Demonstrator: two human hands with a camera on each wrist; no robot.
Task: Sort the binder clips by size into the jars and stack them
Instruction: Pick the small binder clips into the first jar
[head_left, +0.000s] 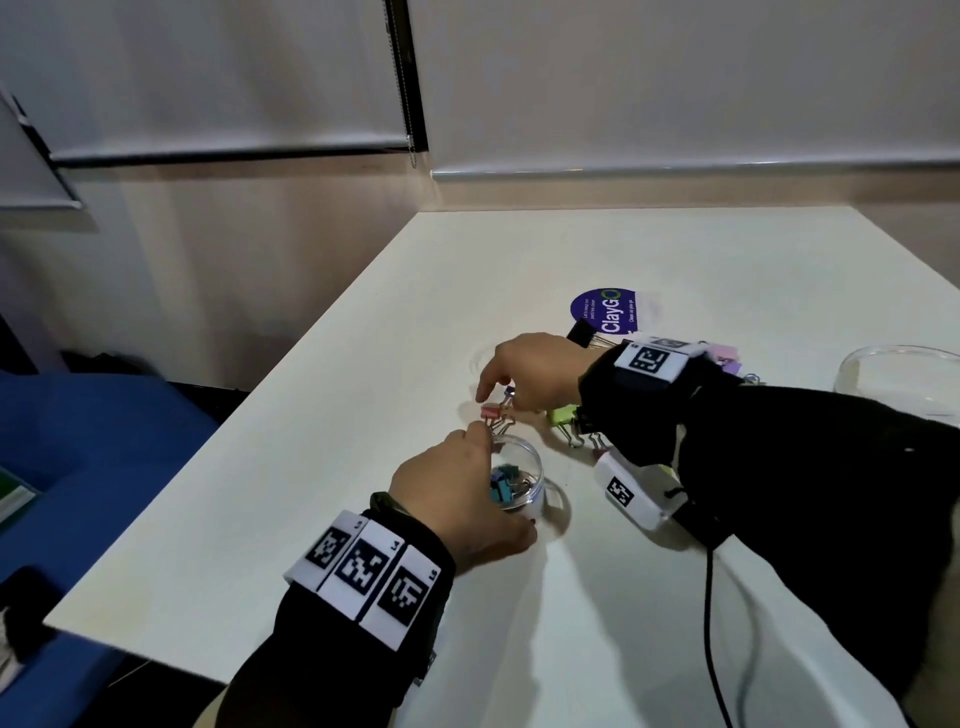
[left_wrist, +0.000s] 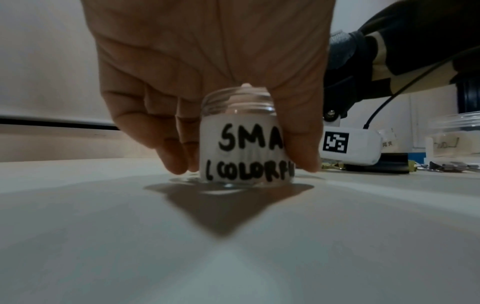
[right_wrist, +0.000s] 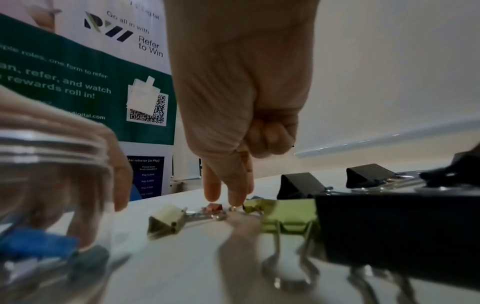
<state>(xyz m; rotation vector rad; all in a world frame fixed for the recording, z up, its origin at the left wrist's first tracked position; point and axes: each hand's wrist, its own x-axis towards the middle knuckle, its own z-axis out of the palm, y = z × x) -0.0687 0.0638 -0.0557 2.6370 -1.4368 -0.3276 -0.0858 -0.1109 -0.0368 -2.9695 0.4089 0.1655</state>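
My left hand (head_left: 500, 480) grips a small clear jar (head_left: 530, 499) standing on the white table; its label (left_wrist: 244, 144) reads "SMA… (COLORFU…". Blue and teal small clips (head_left: 505, 483) lie inside it. Just beyond the jar, my right hand (head_left: 497, 400) reaches down and pinches the wire handle of a small pink binder clip (head_left: 490, 413) that rests on the table. In the right wrist view the right hand (right_wrist: 226, 200) touches that pink clip (right_wrist: 214, 206), with the other fingers curled. A small cream clip (right_wrist: 166, 221) lies near it.
A larger green clip (head_left: 561, 415) lies under my right wrist, with black clips (right_wrist: 301, 185) and pastel ones (head_left: 724, 358) behind. A wide clear jar (head_left: 904, 379) stands at the right edge. A round purple sticker (head_left: 608, 312) is on the table. A black cable (head_left: 709, 623) trails toward me.
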